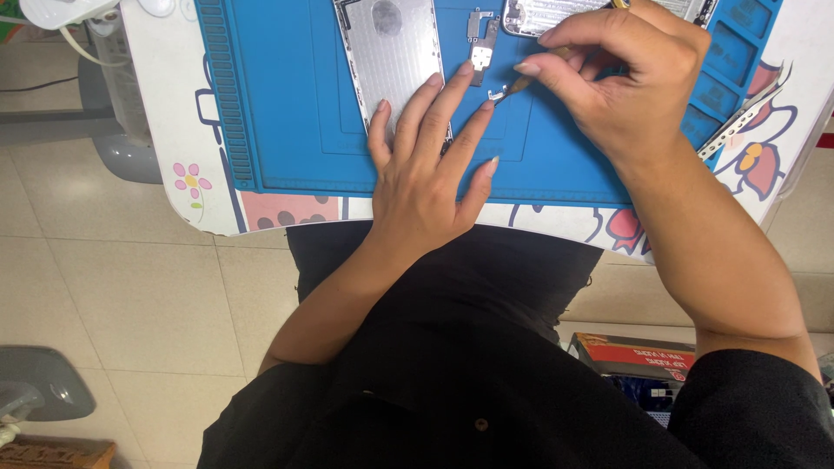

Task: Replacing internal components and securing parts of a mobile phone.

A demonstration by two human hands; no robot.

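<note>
My left hand (427, 165) lies flat on a blue work mat (278, 130), fingers spread, its fingertips resting on the lower edge of a silver phone back panel (391, 52) and beside a tiny metal bracket (498, 93). My right hand (621, 78) pinches a thin tool with a wooden-coloured shaft (521, 84), whose tip touches that bracket. A small grey phone part (482, 48) lies just above the bracket. Another silvery phone frame (547, 13) sits at the top edge, partly hidden by my right hand.
The mat covers a small white table (174, 130) printed with flowers. Metal tweezers (738, 117) lie at the mat's right edge. A white cable and device (65, 13) sit at top left. A red box (638, 356) stands on the tiled floor by my right side.
</note>
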